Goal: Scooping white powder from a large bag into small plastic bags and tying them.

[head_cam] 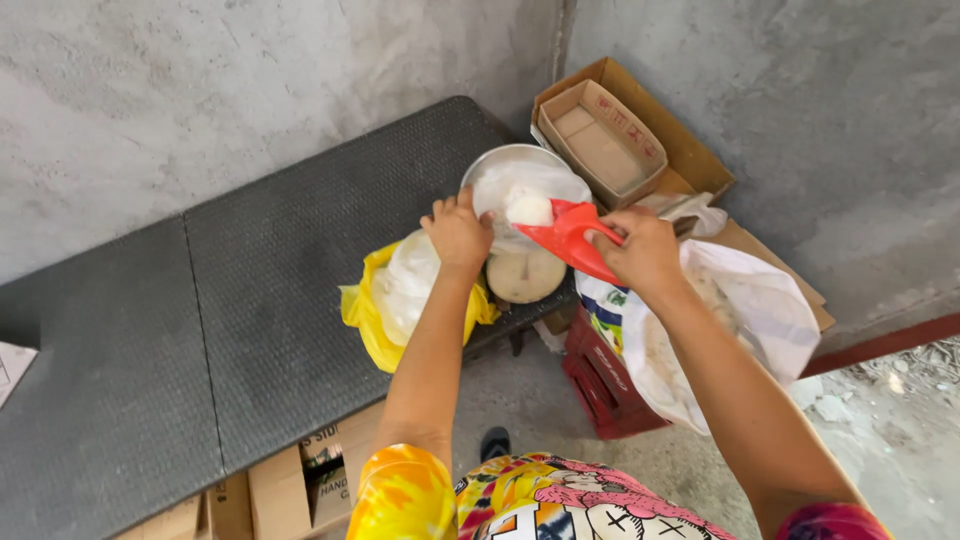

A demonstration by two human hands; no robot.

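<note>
Right hand [645, 250] grip closed around handle of red plastic scoop [567, 238], scoop tipped toward thin clear bag [530, 195] sitting in metal pan [510, 157] of weighing scale [526, 275]. Left hand [458, 232] pinches bag's near edge, fingers closed on plastic, holding mouth open. White stuff shows inside bag; looks like rice or similar, can't tell for sure. Step in hand, judging by pose: pouring scoop load into bag on scale. Emptying it calls for more tilt while bag mouth is held wide. Big white sack [740, 320] open just right of scale, over red crate [600, 385]. Yellow bag [375, 330] with clear bag on dark table [250, 300], touching scale. Cardboard boxes [620, 135] against wall.
</note>
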